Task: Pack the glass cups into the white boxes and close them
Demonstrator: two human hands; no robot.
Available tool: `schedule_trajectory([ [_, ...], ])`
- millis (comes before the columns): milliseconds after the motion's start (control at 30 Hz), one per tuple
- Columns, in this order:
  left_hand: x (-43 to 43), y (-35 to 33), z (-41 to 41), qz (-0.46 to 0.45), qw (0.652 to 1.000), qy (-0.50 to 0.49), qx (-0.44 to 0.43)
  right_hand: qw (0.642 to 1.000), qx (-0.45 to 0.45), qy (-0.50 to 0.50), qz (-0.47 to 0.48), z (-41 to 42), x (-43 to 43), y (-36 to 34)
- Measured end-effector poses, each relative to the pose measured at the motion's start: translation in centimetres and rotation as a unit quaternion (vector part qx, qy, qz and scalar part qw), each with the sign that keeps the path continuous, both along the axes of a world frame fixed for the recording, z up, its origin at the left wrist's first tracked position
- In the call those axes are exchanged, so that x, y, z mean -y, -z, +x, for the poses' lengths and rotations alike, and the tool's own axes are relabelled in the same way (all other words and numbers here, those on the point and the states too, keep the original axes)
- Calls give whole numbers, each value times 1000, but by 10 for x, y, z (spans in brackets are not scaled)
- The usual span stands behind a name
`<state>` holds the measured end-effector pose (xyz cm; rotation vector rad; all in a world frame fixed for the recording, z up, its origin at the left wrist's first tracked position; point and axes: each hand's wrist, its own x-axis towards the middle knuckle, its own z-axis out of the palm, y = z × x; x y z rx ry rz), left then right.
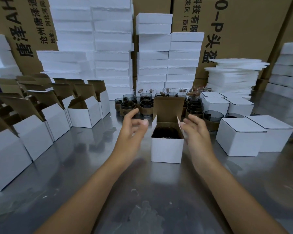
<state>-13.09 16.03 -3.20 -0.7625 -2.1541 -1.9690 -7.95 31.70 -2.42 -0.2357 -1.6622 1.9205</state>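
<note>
Two hands work over one open white box [167, 149] standing on the steel table [142, 191]. A dark glass cup [165, 132] already sits inside it, so I judge the closing step is in hand. The left hand [134, 127] hovers just left of the box, fingers loosely curled, holding nothing. The right hand [195, 134] touches the right side flap [180, 126]; I cannot tell if it pinches it. The next move probably calls for folding both side flaps in, then the tall lid [168, 108] down. Behind wait more glass cups [145, 105]; empty open boxes [81, 114] stand left, closed boxes [238, 139] right.
</note>
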Motion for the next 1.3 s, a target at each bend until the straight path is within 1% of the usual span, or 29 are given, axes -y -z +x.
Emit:
schedule_trajectory([
  [33,-1,1,-2,1,999,12,41,1000,24,-17,-10,0,0,1],
  [100,-3,3,-4,-10,994,50,97,998,45,-42,-9,0,3,2],
  [167,-5,6,-5,-7,988,88,130,998,42,-52,15,0,5,3],
  [233,-5,9,-6,-7,985,106,138,997,36,-57,33,-1,4,3],
  [433,-6,6,-6,-9,983,135,122,993,12,-76,87,0,3,3],
  [500,-6,5,-6,-16,984,141,107,994,4,-76,82,-1,3,4],
  [633,-6,6,-7,-17,986,118,115,996,-3,-64,66,-2,4,7],
  [767,-4,6,-8,-25,984,129,124,997,15,-58,56,-2,4,6],
  [900,-3,6,-9,-23,982,133,131,998,37,-26,46,-2,5,4],
  [1000,-2,5,-8,-20,982,133,135,998,35,-16,47,-2,4,1],
  [1033,-2,5,-8,-16,981,134,138,997,26,-22,68,0,4,2],
  [1133,-1,4,-7,-4,980,132,145,978,-14,-40,203,5,10,9],
  [1167,-1,5,-7,-2,982,130,135,973,-17,-40,228,6,11,10],
  [1200,0,5,-5,0,985,128,117,971,-19,-35,235,6,11,11],
  [1300,3,2,3,0,991,126,48,975,-27,-23,218,6,10,10],
])
